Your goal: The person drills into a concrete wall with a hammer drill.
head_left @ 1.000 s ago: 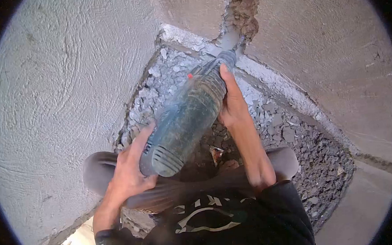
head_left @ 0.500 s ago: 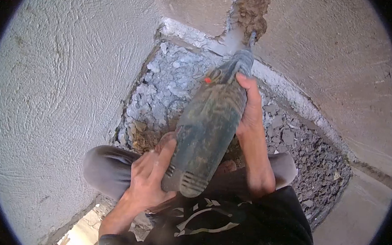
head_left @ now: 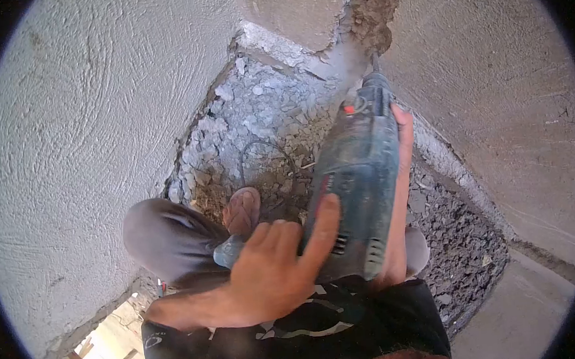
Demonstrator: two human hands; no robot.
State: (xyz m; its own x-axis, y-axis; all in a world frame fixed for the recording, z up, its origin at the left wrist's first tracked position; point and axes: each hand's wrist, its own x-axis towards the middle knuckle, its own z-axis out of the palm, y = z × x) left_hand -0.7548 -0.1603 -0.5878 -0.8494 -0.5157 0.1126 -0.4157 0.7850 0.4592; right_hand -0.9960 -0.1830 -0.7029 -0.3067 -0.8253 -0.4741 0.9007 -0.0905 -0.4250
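A dusty blue-green rotary hammer [head_left: 356, 175] points up and slightly right in the head view. Its bit [head_left: 376, 62] meets the lower edge of a rough, broken channel [head_left: 375, 16] in the wall, where dust hangs. My left hand [head_left: 273, 266] is wrapped round the rear handle, whose end [head_left: 226, 252] sticks out to the left; the index finger stretches along the tool's body. On the tool's right side my right hand [head_left: 401, 130] grips the front part from beneath, with most of its fingers hidden behind the body.
Grey rubble [head_left: 263, 108] covers the ground in the corner between a rough plastered wall [head_left: 87, 126] and a smoother wall [head_left: 487, 101]. A dark cable [head_left: 265, 143] loops over the rubble. My knee [head_left: 166, 239] and a dusty shoe [head_left: 242, 210] are at the left.
The rotary hammer's body has swung right and rolled, so its side handle and markings show more. My left hand has moved right with it. More dust hangs near the bit.
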